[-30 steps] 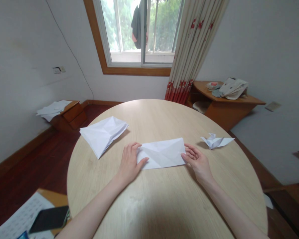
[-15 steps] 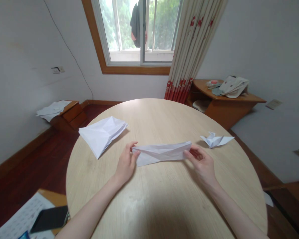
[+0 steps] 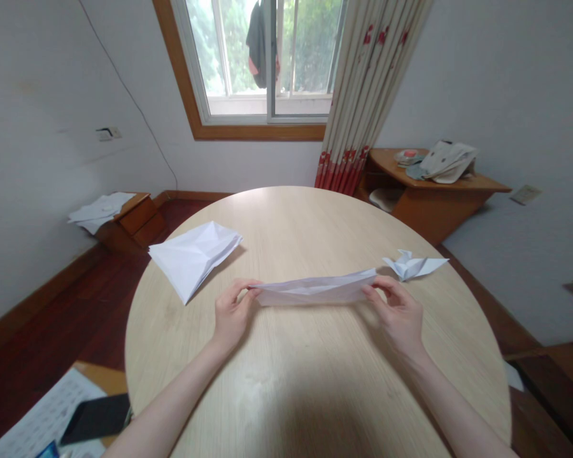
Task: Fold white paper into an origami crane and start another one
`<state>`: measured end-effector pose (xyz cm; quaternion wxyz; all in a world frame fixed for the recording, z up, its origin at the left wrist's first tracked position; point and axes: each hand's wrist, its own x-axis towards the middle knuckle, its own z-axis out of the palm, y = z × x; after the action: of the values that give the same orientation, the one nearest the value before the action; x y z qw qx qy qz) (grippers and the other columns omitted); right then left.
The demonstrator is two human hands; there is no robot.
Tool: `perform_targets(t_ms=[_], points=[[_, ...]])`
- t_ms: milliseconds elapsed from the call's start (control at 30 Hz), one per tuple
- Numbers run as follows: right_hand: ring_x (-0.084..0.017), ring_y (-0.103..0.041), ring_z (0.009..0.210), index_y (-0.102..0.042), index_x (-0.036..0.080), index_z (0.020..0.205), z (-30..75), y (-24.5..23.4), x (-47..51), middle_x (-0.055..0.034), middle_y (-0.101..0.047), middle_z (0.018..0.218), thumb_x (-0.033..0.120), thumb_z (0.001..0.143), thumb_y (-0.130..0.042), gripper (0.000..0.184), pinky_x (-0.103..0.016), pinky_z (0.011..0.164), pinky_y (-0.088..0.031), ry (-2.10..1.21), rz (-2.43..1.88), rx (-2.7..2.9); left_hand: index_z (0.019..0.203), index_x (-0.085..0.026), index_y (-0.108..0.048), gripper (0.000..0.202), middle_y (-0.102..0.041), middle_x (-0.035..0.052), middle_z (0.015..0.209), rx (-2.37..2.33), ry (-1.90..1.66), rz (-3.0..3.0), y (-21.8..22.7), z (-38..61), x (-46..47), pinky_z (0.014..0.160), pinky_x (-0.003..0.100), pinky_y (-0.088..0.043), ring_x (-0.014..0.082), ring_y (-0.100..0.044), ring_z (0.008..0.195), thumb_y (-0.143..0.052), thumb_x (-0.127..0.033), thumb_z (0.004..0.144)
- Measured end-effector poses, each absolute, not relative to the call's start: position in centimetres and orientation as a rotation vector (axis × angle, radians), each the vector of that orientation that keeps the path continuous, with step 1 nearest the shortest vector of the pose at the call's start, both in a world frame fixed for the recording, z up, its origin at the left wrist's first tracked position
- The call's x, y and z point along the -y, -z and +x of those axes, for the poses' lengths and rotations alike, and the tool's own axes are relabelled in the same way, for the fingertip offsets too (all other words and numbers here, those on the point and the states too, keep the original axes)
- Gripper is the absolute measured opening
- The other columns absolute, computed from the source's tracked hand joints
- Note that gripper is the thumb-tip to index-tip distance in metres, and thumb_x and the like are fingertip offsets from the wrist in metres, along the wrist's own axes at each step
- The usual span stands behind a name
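A folded sheet of white paper [image 3: 315, 289] hangs just above the round wooden table [image 3: 315, 388], seen almost edge-on. My left hand [image 3: 230, 315] pinches its left end between thumb and fingers. My right hand [image 3: 401, 315] pinches the right end the same way. Both hands are closed on the paper. A creased, half-opened white sheet [image 3: 193, 257] lies on the table to the left of my left hand. A small folded paper bird [image 3: 413, 266] rests on the table just beyond my right hand.
A window [image 3: 262, 60] and a patterned curtain [image 3: 363, 95] are behind the table. A wooden desk [image 3: 430, 191] with cloth on it stands at the right. A low wooden cabinet [image 3: 134, 219] with papers sits at the left. A dark phone [image 3: 95, 418] lies on papers at bottom left.
The folded paper lay flat under my hands; both hands pinched its ends, lifted it off the table and tilted it nearly edge-on. My hands moved slightly apart.
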<state>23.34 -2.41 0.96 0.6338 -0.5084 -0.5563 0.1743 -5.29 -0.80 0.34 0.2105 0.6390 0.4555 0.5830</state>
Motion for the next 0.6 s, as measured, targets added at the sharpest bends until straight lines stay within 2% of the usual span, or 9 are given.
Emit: perform_targets(t_ms=[333, 600], points=[[-0.021, -0.059, 0.079, -0.065, 0.023, 0.074, 23.43, -1.0, 2.29, -0.0031, -0.065, 0.077, 0.044, 0.078, -0.068, 0.021, -0.037, 0.078, -0.046, -0.392, -1.18, 1.33, 0.078, -0.02, -0.069, 0.017, -0.068, 0.0005, 0.075, -1.263, -1.631, 1.842, -0.49, -5.45, 0.8, 0.069, 0.027, -0.05, 0.0157, -0.062, 0.072, -0.057, -0.028, 0.086], [-0.02, -0.059, 0.077, -0.066, 0.023, 0.071, 23.15, -1.03, 2.32, -0.0023, -0.066, 0.075, 0.036, 0.078, -0.066, 0.014, -0.035, 0.076, -0.045, -0.404, -1.185, 1.369, 0.079, -0.021, -0.069, 0.016, -0.067, 0.0005, 0.074, -1.209, -1.635, 1.921, -0.53, -5.39, 0.86, 0.067, 0.027, -0.049, 0.0159, -0.06, 0.071, -0.058, -0.029, 0.087]])
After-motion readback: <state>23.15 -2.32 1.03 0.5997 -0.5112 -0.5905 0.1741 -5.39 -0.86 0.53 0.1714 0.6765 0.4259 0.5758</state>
